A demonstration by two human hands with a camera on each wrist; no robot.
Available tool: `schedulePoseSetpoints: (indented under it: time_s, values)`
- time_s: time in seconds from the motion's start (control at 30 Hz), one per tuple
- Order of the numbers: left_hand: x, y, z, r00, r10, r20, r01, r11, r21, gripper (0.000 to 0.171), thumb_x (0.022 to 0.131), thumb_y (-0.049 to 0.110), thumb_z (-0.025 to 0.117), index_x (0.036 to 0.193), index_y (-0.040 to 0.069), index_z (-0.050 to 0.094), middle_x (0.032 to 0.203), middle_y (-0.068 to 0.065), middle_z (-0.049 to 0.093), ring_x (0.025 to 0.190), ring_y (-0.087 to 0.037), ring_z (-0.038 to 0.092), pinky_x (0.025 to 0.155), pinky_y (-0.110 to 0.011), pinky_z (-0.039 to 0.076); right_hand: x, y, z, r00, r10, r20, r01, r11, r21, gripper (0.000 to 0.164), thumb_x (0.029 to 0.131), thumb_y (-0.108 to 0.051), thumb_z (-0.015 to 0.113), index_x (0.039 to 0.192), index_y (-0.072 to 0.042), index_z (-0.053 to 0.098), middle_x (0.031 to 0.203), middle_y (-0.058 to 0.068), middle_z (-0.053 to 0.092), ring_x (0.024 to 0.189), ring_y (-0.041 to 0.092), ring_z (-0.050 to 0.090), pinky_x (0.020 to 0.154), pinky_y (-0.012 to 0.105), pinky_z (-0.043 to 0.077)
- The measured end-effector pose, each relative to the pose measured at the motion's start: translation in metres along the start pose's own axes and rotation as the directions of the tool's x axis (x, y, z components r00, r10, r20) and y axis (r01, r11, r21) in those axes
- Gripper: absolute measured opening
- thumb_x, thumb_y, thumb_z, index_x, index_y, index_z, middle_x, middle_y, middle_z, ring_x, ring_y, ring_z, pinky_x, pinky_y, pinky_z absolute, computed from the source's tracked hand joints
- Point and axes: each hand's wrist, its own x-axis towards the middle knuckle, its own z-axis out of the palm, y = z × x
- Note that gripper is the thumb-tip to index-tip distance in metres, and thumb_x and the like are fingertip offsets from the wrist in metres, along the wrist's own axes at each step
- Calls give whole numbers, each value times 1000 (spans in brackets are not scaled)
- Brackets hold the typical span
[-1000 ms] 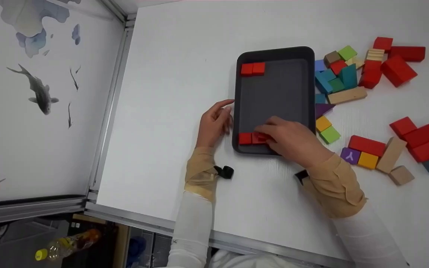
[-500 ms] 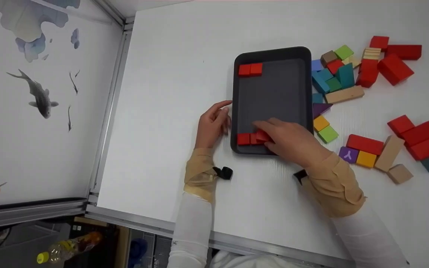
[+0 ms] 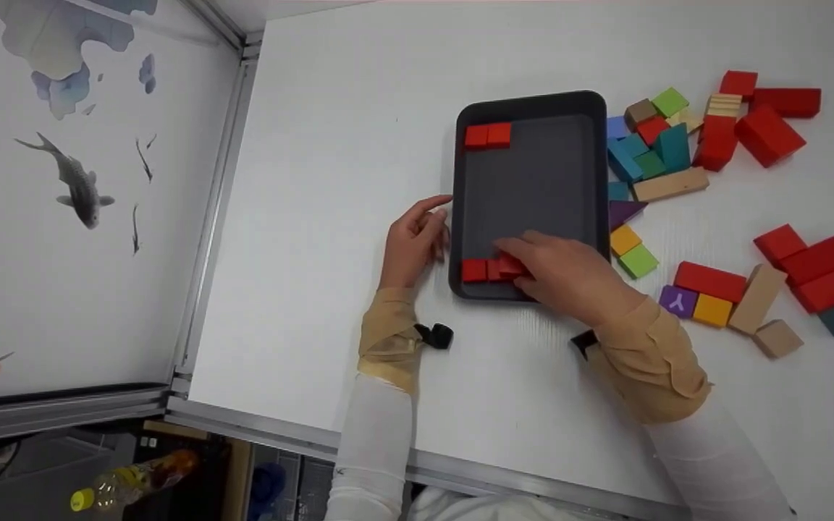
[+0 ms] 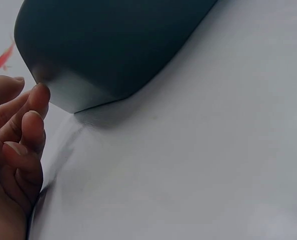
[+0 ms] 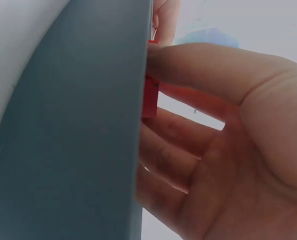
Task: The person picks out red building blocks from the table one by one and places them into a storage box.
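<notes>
In the head view, my right hand (image 3: 565, 275) reaches over the near side of the dark tray (image 3: 458, 217) and pinches a red block (image 3: 511, 265) between thumb and fingers. That block sits at the right end of a row beside two red blocks (image 3: 473, 270), partly covering the middle one. The right wrist view has the thumb (image 5: 203, 67) against a red block (image 5: 150, 97), mostly hidden by the tray wall. My left hand (image 3: 411, 242) rests beside the tray's left side, index fingertip at the rim. Its fingers (image 4: 33, 130) are loosely bent and hold nothing.
Two red blocks (image 3: 488, 135) lie in the tray's far left corner. Right of the tray lie several coloured blocks, among them a long wooden block (image 3: 670, 184), a purple block (image 3: 677, 300) and red blocks (image 3: 822, 260). A bottle (image 3: 116, 486) lies below the table's edge.
The head view has shifted slightly. The red block in my right hand shows more and looks a little more tilted than a second ago. My left hand stays at the tray's side.
</notes>
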Motion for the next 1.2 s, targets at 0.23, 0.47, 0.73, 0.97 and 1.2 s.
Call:
schedulePoseSetpoints:
  time_s: [0.23, 0.47, 0.73, 0.97, 1.2]
  values:
    - [-1, -1, -2, 1000, 11, 0, -11, 1000, 4, 31, 91, 28, 52, 117, 12, 59, 65, -16, 55, 48, -34, 47, 42, -33, 40, -7, 5, -11, 998, 57, -4, -57, 998, 12, 53, 81, -25, 66, 130, -15, 46, 114, 8, 53, 99, 24, 54, 82, 44, 46]
    - [-3, -1, -2, 1000, 19, 18, -19, 1000, 13, 31, 90, 26, 53, 118, 11, 58, 65, -14, 54, 51, -35, 46, 44, -34, 41, -22, 26, -36, 983, 174, -54, -168, 980, 107, 57, 84, -31, 61, 135, -17, 39, 120, 9, 49, 98, 24, 51, 79, 46, 46]
    - [5, -8, 2, 1000, 16, 20, -16, 999, 35, 32, 87, 30, 57, 117, 17, 58, 65, -8, 53, 52, -27, 48, 47, -33, 44, -41, 58, -67, 933, 330, -145, -289, 926, 244, 62, 85, -33, 60, 139, -21, 32, 127, 13, 43, 104, 32, 48, 78, 52, 45]
    - [12, -26, 5, 1000, 15, -11, -15, 997, 69, 33, 83, 42, 59, 113, 29, 59, 65, -7, 54, 51, -23, 48, 46, -34, 44, -61, 93, -76, 855, 487, -178, -436, 861, 261, 71, 81, -24, 66, 140, -14, 28, 129, 21, 38, 107, 41, 41, 78, 58, 41]
    - [9, -26, 3, 999, 25, -25, -23, 997, 79, 31, 84, 40, 59, 113, 29, 60, 65, -6, 54, 51, -22, 49, 46, -34, 44, -75, 118, -70, 803, 589, -91, -543, 785, 297, 81, 79, -29, 68, 143, -16, 20, 130, 26, 31, 109, 45, 33, 72, 58, 42]
